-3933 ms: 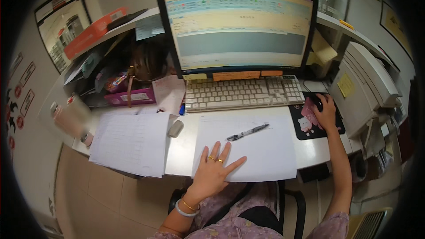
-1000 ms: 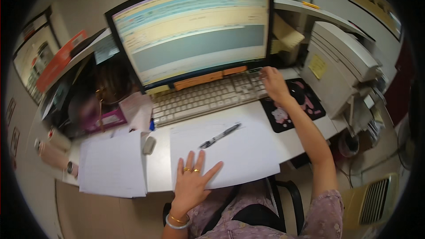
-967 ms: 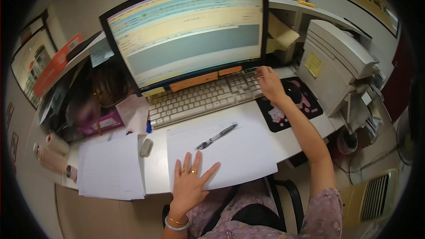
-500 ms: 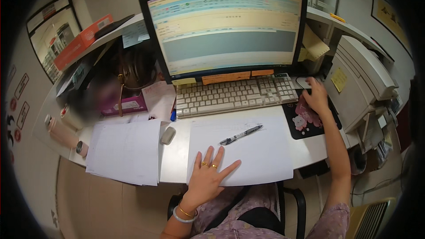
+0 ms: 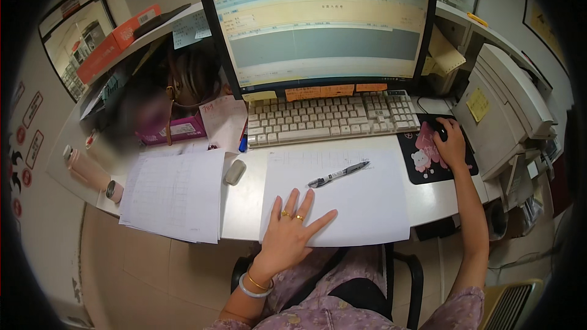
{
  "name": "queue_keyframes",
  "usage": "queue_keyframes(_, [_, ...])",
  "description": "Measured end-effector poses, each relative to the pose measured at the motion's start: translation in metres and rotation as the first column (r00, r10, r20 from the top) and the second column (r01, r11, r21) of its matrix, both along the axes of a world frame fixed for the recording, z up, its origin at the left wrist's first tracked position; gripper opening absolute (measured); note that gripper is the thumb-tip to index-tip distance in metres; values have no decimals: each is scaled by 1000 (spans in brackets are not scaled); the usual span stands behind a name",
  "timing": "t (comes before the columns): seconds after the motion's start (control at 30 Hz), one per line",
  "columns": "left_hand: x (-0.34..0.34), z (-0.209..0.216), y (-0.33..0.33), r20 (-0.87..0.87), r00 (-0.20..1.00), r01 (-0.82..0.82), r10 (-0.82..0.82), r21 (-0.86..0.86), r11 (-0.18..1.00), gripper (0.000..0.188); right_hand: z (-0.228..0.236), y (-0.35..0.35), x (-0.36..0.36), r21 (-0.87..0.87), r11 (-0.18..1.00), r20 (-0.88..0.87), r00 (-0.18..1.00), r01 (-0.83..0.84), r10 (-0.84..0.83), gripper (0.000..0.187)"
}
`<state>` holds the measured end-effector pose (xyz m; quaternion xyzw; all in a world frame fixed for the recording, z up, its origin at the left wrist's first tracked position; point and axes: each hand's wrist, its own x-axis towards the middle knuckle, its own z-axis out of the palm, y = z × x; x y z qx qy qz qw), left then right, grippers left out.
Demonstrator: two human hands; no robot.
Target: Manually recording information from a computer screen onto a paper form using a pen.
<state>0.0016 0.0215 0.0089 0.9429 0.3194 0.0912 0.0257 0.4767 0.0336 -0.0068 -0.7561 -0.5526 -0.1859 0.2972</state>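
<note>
My left hand point(image 5: 286, 236) lies flat with fingers spread on the lower left part of a white sheet of paper point(image 5: 367, 211). A grey and black pen point(image 5: 338, 175) rests on that sheet, just beyond my fingertips and apart from them. Over on the right, my right hand point(image 5: 451, 145) curls over a dark computer mouse point(image 5: 440, 127), which my fingers and palm mostly cover. Beneath it is a black mouse pad point(image 5: 422, 174) with a pink bear picture. A white keyboard point(image 5: 330, 123) stands beyond the paper, below the lit monitor point(image 5: 324, 43).
A stack of papers point(image 5: 174, 198) lies at the left, with a grey oval object point(image 5: 235, 172) beside it. Pink bottles point(image 5: 85, 168) stand by the left edge. Behind them are a purple box point(image 5: 174, 131) and a brown bag point(image 5: 195, 82). A bulky printer point(image 5: 501, 104) borders the mouse pad.
My right hand has drawn back from the far edge of the pad and now rests over the mouse. My left hand stays on the paper. The whole view has shifted slightly.
</note>
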Motion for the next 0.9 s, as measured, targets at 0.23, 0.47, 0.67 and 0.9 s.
queue_keyframes(0.23, [1, 0, -1, -10, 1000, 4, -5, -9, 1000, 102, -4, -1, 2, 24, 1000, -1, 1000, -9, 9, 39])
queue_keyframes(0.47, [1, -1, -1, -5, 1000, -6, 5, -23, 1000, 100, -4, 2, 3, 35, 999, 6, 1000, -19, 18, 39])
queue_keyframes(0.67, [3, 2, 1, -43, 999, -11, 9, -37, 999, 98, -6, 2, 6, 35, 999, 8, 1000, -3, 3, 38])
queue_keyframes(0.9, [3, 2, -2, -44, 999, -17, 16, -25, 1000, 100, -5, 1, 5, 38, 999, 15, 1000, -15, 14, 38])
